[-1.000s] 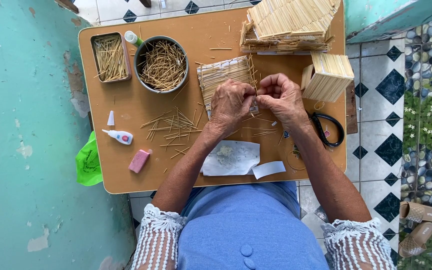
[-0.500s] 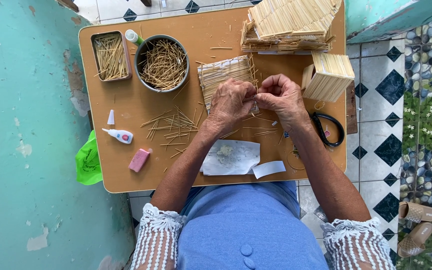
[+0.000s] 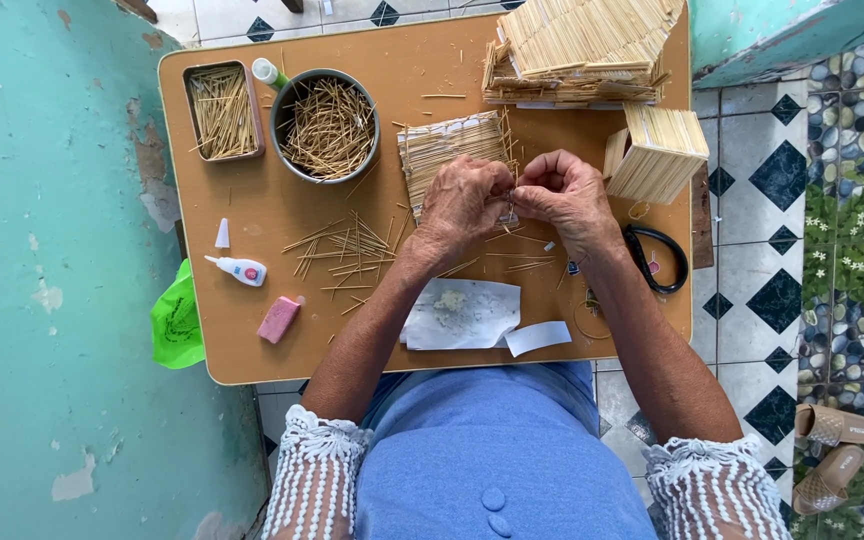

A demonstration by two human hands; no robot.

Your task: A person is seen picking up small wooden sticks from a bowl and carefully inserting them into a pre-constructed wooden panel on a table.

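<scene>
Left hand: the left hand [image 3: 464, 203] is curled, fingertips pinched together at the middle of the table, meeting the other hand over the lower edge of the stick mat [image 3: 449, 152].
Right hand: the right hand [image 3: 564, 195] is curled likewise, thumb and forefinger closed narrow against the left hand's fingertips.
Held item: a thin stick or small piece appears pinched between both hands; it is too small to tell exactly what it is.
Stick mat location: it lies flat on the table [image 3: 252, 355], just beside the round bowl [image 3: 325, 124] and partly under the hands.
Handling, stick mat: judged very light and brittle; the glued rows likely flex and crack if lifted by one corner. Support it flat from beneath or grip along a long edge.
Handling, single sticks: judged stiff but easily snapped and easy to drop; pinch near mid-length with two fingertips.
Loose sticks: a scatter [image 3: 344, 250] lies left of the hands; more fill the round bowl and the rectangular tin [image 3: 222, 110].
Glue: a small white glue bottle [image 3: 238, 269] lies on its side near the table's left edge, its cap [image 3: 222, 234] apart from it.
Other items: a pink block [image 3: 277, 319], white paper [image 3: 460, 314], black-handled scissors [image 3: 658, 258].
Built parts: a stick roof assembly [image 3: 584, 48] sits at the far edge; a smaller stick box [image 3: 657, 152] stands just beside the right hand.
</scene>
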